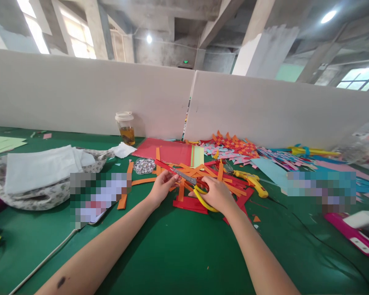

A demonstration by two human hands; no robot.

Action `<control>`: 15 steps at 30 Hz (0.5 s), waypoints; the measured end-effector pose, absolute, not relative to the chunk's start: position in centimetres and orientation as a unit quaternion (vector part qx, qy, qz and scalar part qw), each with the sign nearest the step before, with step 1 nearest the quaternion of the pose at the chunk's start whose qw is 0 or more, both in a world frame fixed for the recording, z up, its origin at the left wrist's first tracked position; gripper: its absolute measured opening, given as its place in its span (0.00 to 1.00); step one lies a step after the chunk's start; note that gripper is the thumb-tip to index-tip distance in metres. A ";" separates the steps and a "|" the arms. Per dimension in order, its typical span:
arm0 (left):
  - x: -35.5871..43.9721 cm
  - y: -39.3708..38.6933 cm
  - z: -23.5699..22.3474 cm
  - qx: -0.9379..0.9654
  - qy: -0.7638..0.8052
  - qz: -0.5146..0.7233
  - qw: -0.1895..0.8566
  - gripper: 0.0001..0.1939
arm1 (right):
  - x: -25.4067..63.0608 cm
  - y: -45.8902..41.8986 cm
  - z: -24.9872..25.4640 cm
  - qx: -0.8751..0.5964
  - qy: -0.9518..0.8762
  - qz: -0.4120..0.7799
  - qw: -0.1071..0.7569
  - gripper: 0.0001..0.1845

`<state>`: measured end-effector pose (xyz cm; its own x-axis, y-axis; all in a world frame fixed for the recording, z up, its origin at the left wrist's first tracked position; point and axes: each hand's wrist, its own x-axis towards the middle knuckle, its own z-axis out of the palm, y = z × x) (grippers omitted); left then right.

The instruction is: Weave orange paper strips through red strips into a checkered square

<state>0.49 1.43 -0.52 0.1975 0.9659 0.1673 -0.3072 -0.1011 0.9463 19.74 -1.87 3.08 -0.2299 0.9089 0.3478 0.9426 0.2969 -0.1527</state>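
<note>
In my right hand [217, 192] is a pair of scissors [203, 198] with yellow handles, its blades pointing left and away. My left hand [163, 187] pinches a red paper strip [163, 164] close to the blade tips. The strip reaches up and left from my fingers. Beneath both hands lies a loose pile of orange paper strips [236, 189] and red paper strips [189, 205]. Whether the blades touch the red strip is hard to make out.
A yellow glue gun [253, 182] lies right of the pile, its cord trailing right. A clear bag of small round pieces [144, 166] and a phone [103, 200] are on the left. A lidded cup of tea [126, 129] stands by the white partition [80, 94]. Woven paper pieces [233, 143] lie behind.
</note>
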 end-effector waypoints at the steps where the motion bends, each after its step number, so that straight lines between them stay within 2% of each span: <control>1: 0.5 1.4 -0.6 0.506 0.325 0.542 0.587 0.16 | 19.7 -1.9 3.1 -0.593 -0.782 -0.047 0.187 0.20; 15: 0.5 1.1 -0.1 0.516 0.321 0.534 0.588 0.16 | 19.4 -1.9 3.1 -0.584 -0.786 -0.052 0.195 0.20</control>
<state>0.51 1.13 -0.14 0.2238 0.9589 0.1743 -0.2959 -0.1035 0.9496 19.40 -1.94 3.08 -0.2424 0.8978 0.3678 0.9383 0.3133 -0.1465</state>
